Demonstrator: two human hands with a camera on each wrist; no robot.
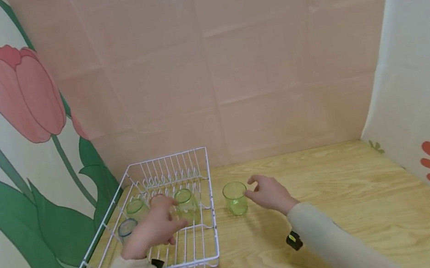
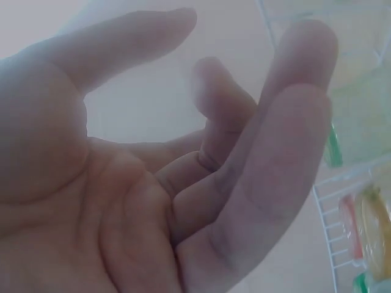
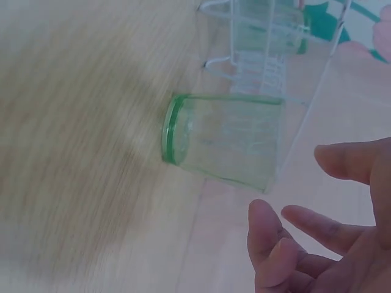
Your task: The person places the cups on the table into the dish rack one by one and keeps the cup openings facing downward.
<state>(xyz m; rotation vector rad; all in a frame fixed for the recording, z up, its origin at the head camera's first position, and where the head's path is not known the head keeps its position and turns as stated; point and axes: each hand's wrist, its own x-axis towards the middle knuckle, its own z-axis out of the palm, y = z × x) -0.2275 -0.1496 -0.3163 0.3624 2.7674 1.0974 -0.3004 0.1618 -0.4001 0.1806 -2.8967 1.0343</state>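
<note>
A clear green drinking glass (image 1: 235, 201) stands upright on the table just right of the dish rack (image 1: 215, 226). My right hand (image 1: 270, 194) is beside its rim, holding nothing; in the right wrist view the fingertips are a small gap from the glass (image 3: 226, 140). Over the rack hovers my left hand (image 1: 155, 224), its palm bare in the left wrist view and its fingers loosely bent. Near it in the rack stand a green glass (image 1: 186, 205), base up, another green glass (image 1: 136, 207), a blue-rimmed glass (image 1: 127, 227) and a pinkish one (image 1: 157, 198) mostly hidden by that hand.
The white wire rack has raised sides and a row of upright prongs at its back. Wood-grain table (image 1: 332, 190) extends right of the green glass. A plain pink cloth (image 1: 262, 62) hangs behind, with flower-printed cloths at both sides.
</note>
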